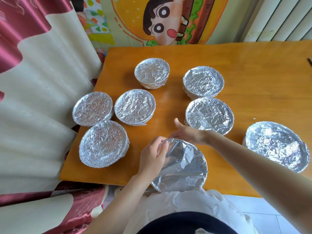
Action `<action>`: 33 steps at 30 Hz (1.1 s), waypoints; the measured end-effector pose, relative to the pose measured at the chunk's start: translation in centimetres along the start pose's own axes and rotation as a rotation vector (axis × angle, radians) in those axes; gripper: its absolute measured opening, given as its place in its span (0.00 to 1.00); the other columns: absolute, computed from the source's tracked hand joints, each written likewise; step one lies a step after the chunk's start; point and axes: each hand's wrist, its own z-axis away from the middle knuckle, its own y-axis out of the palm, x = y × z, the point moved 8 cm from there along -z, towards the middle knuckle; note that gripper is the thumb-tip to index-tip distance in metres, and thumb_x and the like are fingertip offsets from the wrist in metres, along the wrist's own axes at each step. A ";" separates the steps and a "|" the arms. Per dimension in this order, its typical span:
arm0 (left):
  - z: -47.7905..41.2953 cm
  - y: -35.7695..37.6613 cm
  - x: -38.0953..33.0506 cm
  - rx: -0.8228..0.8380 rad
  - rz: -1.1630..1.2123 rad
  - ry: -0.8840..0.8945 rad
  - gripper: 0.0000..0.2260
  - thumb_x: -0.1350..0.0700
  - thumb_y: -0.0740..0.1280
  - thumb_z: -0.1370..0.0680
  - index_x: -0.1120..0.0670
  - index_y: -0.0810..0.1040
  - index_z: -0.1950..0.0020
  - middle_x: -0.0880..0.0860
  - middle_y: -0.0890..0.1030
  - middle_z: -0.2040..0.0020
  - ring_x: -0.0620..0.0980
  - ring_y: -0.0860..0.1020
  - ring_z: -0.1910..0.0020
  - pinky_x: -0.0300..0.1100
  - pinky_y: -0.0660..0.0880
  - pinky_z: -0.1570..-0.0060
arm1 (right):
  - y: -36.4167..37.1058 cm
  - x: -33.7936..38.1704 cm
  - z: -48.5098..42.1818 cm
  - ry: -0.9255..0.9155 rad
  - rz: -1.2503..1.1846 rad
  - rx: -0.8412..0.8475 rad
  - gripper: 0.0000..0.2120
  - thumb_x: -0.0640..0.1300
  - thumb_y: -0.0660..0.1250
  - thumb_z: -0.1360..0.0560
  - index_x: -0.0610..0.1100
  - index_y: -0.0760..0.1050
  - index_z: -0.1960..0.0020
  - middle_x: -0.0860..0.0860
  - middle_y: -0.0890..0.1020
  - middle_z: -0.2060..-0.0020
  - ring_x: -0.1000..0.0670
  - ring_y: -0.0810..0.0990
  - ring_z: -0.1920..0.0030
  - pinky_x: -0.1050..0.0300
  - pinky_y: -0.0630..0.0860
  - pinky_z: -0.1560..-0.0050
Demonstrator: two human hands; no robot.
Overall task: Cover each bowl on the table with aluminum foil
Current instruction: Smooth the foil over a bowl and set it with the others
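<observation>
A bowl wrapped in smooth aluminum foil (184,168) sits at the near edge of the orange table (253,61). My left hand (152,157) holds its left rim, fingers curled over the foil edge. My right hand (189,134) lies along the far rim with the thumb sticking up, fingers on the foil. Several other bowls stand covered in crinkled foil: one near left (103,143), two at middle left (92,108) (135,106), two at the back (152,72) (203,81), one just behind my right hand (210,114), one at far right (276,145).
A red and cream curtain (38,85) hangs along the table's left side. A cartoon poster (160,19) covers the wall behind. A radiator (278,19) stands at the back right. A small dark object (309,62) lies at the table's right edge.
</observation>
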 end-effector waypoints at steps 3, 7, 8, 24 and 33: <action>-0.1 -0.6 1.0 -0.025 0.008 -0.049 0.10 0.48 0.56 0.21 0.49 0.75 0.53 0.44 0.79 0.59 0.40 0.76 0.57 0.34 0.69 0.60 | -0.3 0.4 0.6 -0.093 0.032 -0.070 0.42 0.68 0.35 0.28 0.44 0.75 0.38 0.46 0.79 0.39 0.49 0.77 0.39 0.51 0.68 0.32; 0.2 -0.7 2.0 -0.030 0.012 -0.109 0.08 0.52 0.58 0.19 0.49 0.74 0.55 0.44 0.77 0.64 0.38 0.74 0.61 0.29 0.66 0.63 | -0.8 -0.5 1.5 -0.107 0.113 -0.233 0.42 0.76 0.40 0.34 0.52 0.80 0.44 0.50 0.82 0.45 0.50 0.79 0.43 0.47 0.69 0.33; 0.4 -0.5 2.0 -0.031 0.010 -0.109 0.08 0.52 0.58 0.19 0.49 0.74 0.56 0.44 0.77 0.64 0.39 0.74 0.61 0.29 0.66 0.63 | -0.8 -0.8 1.7 -0.092 0.121 -0.257 0.43 0.77 0.40 0.35 0.53 0.80 0.44 0.50 0.81 0.45 0.50 0.79 0.43 0.47 0.69 0.33; -0.6 -1.8 1.9 -0.034 -0.013 -0.092 0.13 0.54 0.56 0.19 0.54 0.67 0.63 0.48 0.69 0.71 0.45 0.67 0.70 0.40 0.62 0.68 | 1.1 0.3 3.7 -0.204 0.133 -0.331 0.34 0.69 0.38 0.27 0.58 0.80 0.47 0.52 0.82 0.46 0.52 0.78 0.42 0.49 0.68 0.32; -0.4 -2.1 2.0 0.015 -0.071 -0.055 0.16 0.51 0.53 0.18 0.51 0.65 0.66 0.48 0.65 0.73 0.45 0.65 0.72 0.42 0.61 0.67 | 1.2 -2.0 2.4 -0.088 0.019 -0.268 0.45 0.82 0.39 0.38 0.60 0.73 0.35 0.55 0.72 0.32 0.52 0.69 0.32 0.46 0.59 0.27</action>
